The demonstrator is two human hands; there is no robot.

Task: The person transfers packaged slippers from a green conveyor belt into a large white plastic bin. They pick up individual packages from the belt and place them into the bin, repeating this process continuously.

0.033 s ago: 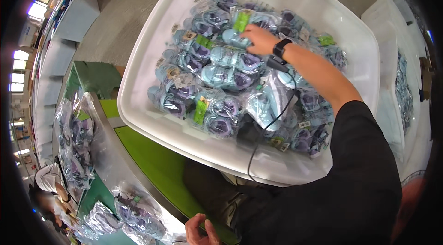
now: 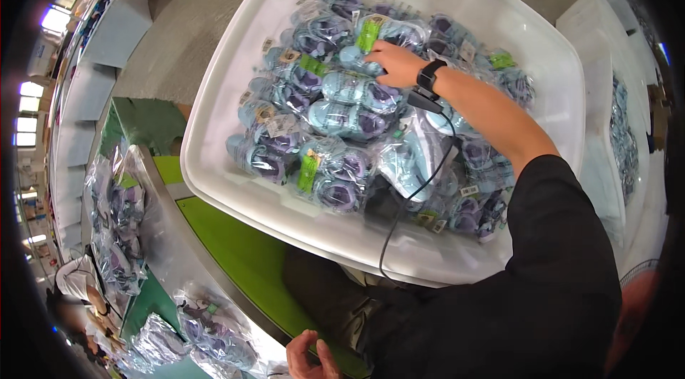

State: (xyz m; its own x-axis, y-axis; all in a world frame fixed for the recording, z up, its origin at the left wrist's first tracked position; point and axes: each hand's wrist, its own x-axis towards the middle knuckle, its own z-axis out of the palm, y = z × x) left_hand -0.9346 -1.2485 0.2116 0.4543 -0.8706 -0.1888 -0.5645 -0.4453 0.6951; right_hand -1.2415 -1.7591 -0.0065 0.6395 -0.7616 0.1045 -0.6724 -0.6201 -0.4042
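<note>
My right hand reaches into a large white plastic tub. Its bent fingers grip a clear-bagged pair of light blue shoes beside a bright green tag. Other bagged shoes in light blue and purple lie in packed rows around it, such as the bagged pair just nearer to me. A black strap circles my right wrist, and a cable runs from the device there. Low in the view, my left hand hangs with half-curled fingers and the thumb apart; nothing shows in it.
A metal-edged table with a green side panel stands at the left. Bagged shoes lie on it, and another person is beside it. The black cable crosses the tub's near rim. Another white tub holds bagged shoes at the right.
My right hand has shifted slightly left and down onto the bagged light blue shoes. The whole view has moved a little; my left hand stays in place.
</note>
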